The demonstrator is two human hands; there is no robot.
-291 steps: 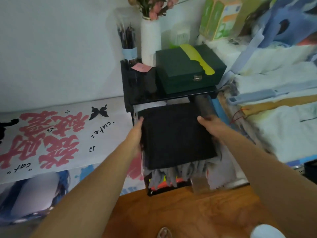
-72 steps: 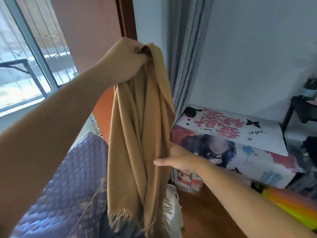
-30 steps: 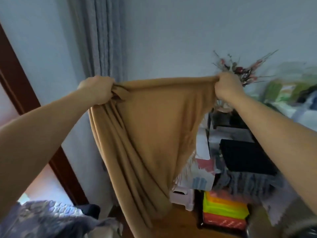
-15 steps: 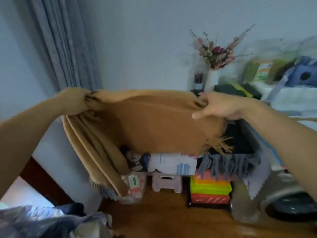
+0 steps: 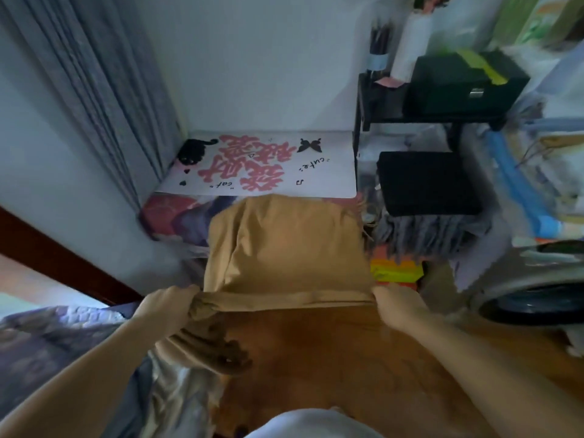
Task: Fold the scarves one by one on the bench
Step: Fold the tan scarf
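Printed desk [image 5: 328, 172] by wall. Left hand [image 5: 167, 306] & right hand [image 5: 396, 308] each grip tan scarf [image 5: 284, 245] edge, laying it out; next: flatten, fold.

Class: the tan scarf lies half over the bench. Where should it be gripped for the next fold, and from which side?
Grip the tan scarf at the two near corners of its taut edge, from the person's side, as the left hand and right hand do. That edge spans its width; the far end lies on the bench.
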